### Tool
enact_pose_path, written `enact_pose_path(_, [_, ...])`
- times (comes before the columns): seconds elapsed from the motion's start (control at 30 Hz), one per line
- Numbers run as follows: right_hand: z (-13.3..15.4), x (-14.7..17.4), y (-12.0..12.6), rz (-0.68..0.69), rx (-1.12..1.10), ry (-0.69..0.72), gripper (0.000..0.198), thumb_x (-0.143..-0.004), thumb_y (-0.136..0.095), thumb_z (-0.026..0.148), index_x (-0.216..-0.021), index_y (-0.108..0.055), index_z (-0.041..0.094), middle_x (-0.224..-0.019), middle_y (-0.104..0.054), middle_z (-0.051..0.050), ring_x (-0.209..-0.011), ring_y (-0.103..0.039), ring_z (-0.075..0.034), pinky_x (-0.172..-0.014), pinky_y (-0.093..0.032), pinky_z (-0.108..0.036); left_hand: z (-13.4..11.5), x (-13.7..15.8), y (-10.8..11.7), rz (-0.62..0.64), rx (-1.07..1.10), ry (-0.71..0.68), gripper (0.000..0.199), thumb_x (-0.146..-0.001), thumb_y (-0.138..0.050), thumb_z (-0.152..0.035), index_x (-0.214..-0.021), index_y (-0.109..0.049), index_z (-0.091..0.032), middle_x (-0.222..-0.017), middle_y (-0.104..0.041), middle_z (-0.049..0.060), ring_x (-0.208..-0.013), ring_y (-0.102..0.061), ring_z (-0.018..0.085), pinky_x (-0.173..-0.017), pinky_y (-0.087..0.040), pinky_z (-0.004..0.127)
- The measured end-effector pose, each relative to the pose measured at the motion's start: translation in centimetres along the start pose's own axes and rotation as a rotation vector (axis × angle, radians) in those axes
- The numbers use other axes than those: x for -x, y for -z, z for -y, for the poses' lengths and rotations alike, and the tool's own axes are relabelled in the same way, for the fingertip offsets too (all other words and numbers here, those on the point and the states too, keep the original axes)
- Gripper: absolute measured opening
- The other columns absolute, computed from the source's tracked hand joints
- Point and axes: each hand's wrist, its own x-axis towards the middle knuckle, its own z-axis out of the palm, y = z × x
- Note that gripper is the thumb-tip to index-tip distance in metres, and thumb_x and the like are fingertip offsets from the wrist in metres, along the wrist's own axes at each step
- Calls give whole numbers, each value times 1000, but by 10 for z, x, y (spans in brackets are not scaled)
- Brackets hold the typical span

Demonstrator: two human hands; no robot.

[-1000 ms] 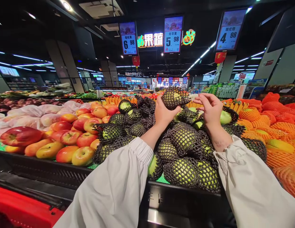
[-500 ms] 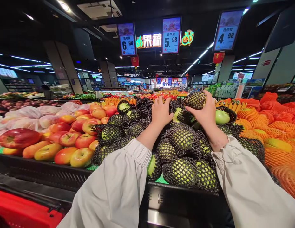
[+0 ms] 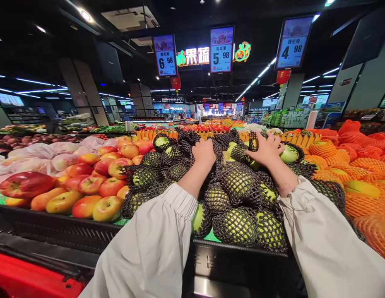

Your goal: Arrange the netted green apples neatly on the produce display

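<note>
Green apples in black foam nets (image 3: 239,182) are heaped in front of me. My left hand (image 3: 204,155) rests low on the heap at its middle, fingers curled down; whatever is beneath the fingertips is hidden. To its right, my right hand (image 3: 267,150) has its fingers spread over the back of the heap. A netted apple (image 3: 253,142) sits at that hand, mostly covered by it. Close to the right wrist lies a green apple (image 3: 289,153) partly out of its net.
Red-yellow apples (image 3: 91,182) lie to the left, with bagged fruit (image 3: 35,151) beyond. Oranges in orange nets (image 3: 363,182) fill the right. A black display edge (image 3: 239,246) runs along the front, and a red object (image 3: 31,275) is at lower left. Price screens (image 3: 222,49) hang above.
My right hand has lowered the netted apple onto the back of the heap and its fingers have spread. My left hand has moved down slightly left, its fingers curling in.
</note>
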Motion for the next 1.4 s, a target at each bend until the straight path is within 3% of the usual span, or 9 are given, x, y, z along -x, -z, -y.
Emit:
enact_pose_path(0.17, [4, 0, 7, -239, -318, 287, 45, -77, -69, 40, -119, -67, 25, -135, -58, -13, -129, -44, -39, -104, -32, -59, -1, -1, 2, -341, 125, -36, 34, -85, -50, -3, -114, -58, -19, -122, -59, 14, -113, -58, 30, -89, -51, 41])
enact_pose_path(0.33, [14, 3, 8, -30, -729, 419, 38, -80, -69, 51, -107, -70, 23, -111, -72, -8, -104, -66, -29, -99, -47, -49, -3, -3, -4, -567, 490, -212, 24, -87, -53, -7, -107, -51, -21, -116, -58, 9, -110, -59, 23, -93, -52, 37])
enact_pose_path(0.43, [18, 5, 6, 125, -857, 458, 57, -74, -76, 52, -122, -63, 24, -121, -69, -7, -110, -64, -29, -101, -47, -48, -5, -6, -9, -518, 602, -396, 24, -84, -55, -7, -102, -48, -20, -110, -59, 8, -107, -59, 22, -97, -50, 37])
enact_pose_path(0.57, [14, 0, 0, 79, -917, 410, 34, -77, -71, 45, -101, -70, 20, -97, -73, -6, -89, -67, -26, -86, -52, -44, -8, -6, -14, -404, 607, -483, 21, -85, -57, -10, -101, -49, -20, -109, -60, 8, -106, -59, 22, -98, -49, 38])
enact_pose_path(0.8, [5, -10, -5, -268, -866, 132, 25, -68, -78, 40, -79, -69, 19, -74, -68, -3, -68, -59, -21, -72, -49, -38, -6, -7, -12, -357, 608, -165, 9, -93, -54, -24, -100, -55, -18, -114, -64, 11, -112, -60, 25, -102, -46, 42])
enact_pose_path(1.0, [6, -10, -6, -291, -871, 129, 28, -78, -68, 47, -78, -67, 19, -78, -67, -5, -73, -60, -21, -79, -49, -40, -4, -9, -15, -239, 513, 36, 33, -91, -55, -29, -119, -58, -12, -130, -56, 19, -121, -57, 31, -104, -46, 44])
enact_pose_path(1.13, [4, -10, 2, -473, -839, 120, 28, -81, -66, 48, -80, -63, 20, -77, -64, -4, -70, -58, -20, -73, -50, -38, -7, -8, -18, -162, 519, -142, 43, -88, -58, -26, -129, -57, -16, -138, -52, 18, -132, -49, 33, -110, -40, 47])
enact_pose_path(1.23, [5, -10, 6, -611, -891, 85, 32, -78, -70, 50, -86, -56, 22, -79, -60, -4, -72, -58, -19, -65, -50, -34, -8, -6, -15, -351, 559, -293, 33, -86, -61, -23, -118, -63, -18, -138, -52, 15, -134, -43, 31, -114, -35, 46])
enact_pose_path(1.4, [16, -8, 0, -177, -1198, 133, 53, -58, -84, 54, -87, -53, 23, -75, -60, 0, -63, -57, -15, -51, -50, -28, -10, -3, -12, -335, 696, -622, 22, -92, -59, -39, -85, -60, -19, -91, -65, 4, -91, -60, 18, -88, -48, 33])
